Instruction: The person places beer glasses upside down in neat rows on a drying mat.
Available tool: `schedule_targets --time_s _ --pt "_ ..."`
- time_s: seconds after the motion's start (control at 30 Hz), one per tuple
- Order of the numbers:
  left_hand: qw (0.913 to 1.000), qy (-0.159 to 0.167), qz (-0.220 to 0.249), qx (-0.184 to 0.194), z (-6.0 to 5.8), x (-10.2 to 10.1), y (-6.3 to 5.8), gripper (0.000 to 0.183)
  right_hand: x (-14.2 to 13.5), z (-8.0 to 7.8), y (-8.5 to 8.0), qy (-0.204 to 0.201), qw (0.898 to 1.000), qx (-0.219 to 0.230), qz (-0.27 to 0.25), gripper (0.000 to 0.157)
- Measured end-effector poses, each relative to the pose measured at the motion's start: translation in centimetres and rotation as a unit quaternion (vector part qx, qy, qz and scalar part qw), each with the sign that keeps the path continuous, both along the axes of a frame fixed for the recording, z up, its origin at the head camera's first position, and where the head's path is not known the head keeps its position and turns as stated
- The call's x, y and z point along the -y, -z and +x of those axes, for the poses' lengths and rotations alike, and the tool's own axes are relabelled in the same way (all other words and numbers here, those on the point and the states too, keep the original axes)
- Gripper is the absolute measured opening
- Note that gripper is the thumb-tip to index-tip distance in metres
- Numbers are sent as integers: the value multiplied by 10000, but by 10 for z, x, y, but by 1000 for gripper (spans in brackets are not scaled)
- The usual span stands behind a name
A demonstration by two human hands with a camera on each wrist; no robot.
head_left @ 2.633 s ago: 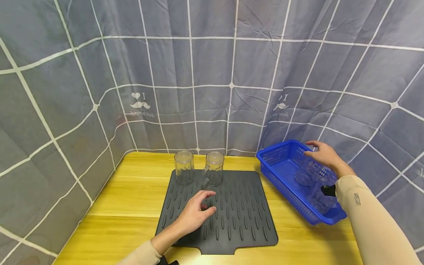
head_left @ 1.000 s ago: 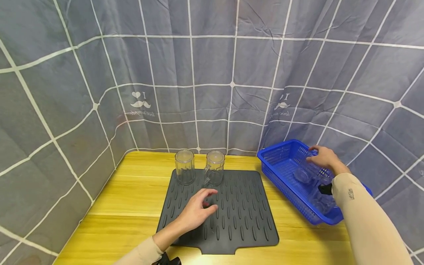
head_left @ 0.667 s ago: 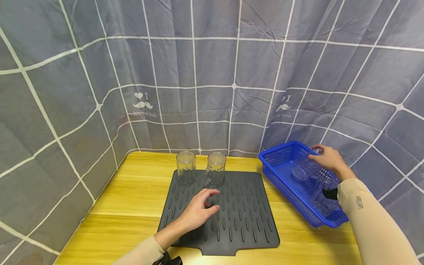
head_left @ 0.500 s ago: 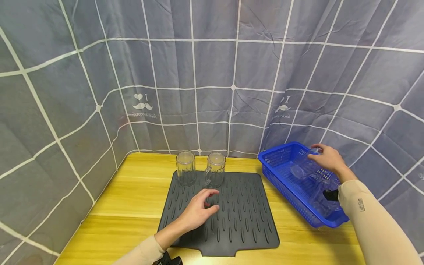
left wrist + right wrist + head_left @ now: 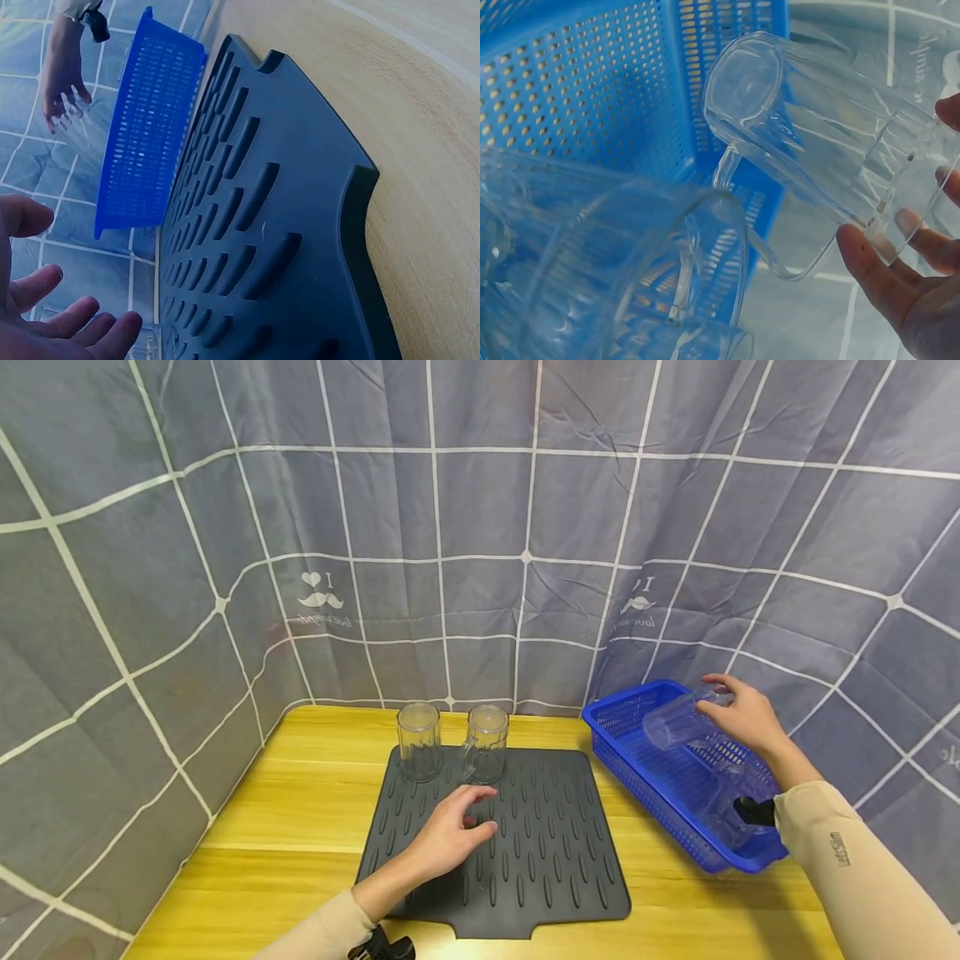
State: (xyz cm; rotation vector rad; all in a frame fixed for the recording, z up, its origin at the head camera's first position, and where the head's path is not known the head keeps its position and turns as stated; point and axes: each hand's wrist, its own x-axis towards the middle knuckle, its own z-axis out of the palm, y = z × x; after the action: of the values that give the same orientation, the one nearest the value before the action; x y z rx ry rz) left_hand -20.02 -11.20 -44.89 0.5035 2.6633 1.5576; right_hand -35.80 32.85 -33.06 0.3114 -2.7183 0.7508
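Note:
My right hand (image 5: 746, 714) grips a clear glass mug (image 5: 675, 720) near its rim, thumb on one side and fingers on the other. The mug is tilted over the blue basket (image 5: 637, 777), its base toward the left; its handle (image 5: 780, 270) shows in the right wrist view. More glass mugs (image 5: 592, 255) lie in the basket below that hand. My left hand (image 5: 450, 835) hovers with relaxed fingers over the dark ribbed mat (image 5: 540, 860), holding nothing. Two glass mugs, a left one (image 5: 419, 742) and a right one (image 5: 486, 743), stand on the mat's far edge.
A yellow wood-grain table (image 5: 270, 827) lies under the mat and basket. A grey checked curtain (image 5: 480, 502) closes off the back and both sides. The basket stands at the right, close to the curtain.
My right hand has taken hold of a mug in the basket and raised it, tilting it leftward. My left hand and the two standing mugs have stayed in place.

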Motion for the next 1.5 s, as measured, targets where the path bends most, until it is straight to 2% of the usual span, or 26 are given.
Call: schedule_targets --time_s 0.17,0.27,0.47,0.77,0.93,1.13,1.27,1.33,1.4,1.5 --pt "10000 -4 -34 16 2 -1 0 42 4 11 -5 63 9994 94 -334 50" --pt "10000 15 5 16 2 -1 0 42 7 19 -8 43 9971 232 -718 52" --pt "10000 7 -34 51 2 -3 0 42 16 35 -10 -242 9845 450 -1677 50" --pt "9998 130 108 46 1 -4 -1 42 28 58 -10 -504 9697 724 -2279 47" --pt "9998 148 166 16 -2 -6 -3 43 38 62 -8 -786 9502 935 -2866 47" --pt "9998 133 157 -84 -5 -7 -7 43 48 66 0 -1185 9181 1132 -3609 48" --pt "9998 98 150 -39 -4 -7 -7 42 52 71 10 -1332 9110 1359 -3659 50" --pt "9998 122 165 9 -2 -7 -6 43 55 74 15 -1307 9143 1437 -3554 51" --pt "9996 156 219 26 -2 -7 -6 43 57 77 19 -1310 9132 1493 -3558 51" --pt "9995 167 279 -37 -3 -8 -6 42 62 79 23 -1349 9070 1530 -3686 50"
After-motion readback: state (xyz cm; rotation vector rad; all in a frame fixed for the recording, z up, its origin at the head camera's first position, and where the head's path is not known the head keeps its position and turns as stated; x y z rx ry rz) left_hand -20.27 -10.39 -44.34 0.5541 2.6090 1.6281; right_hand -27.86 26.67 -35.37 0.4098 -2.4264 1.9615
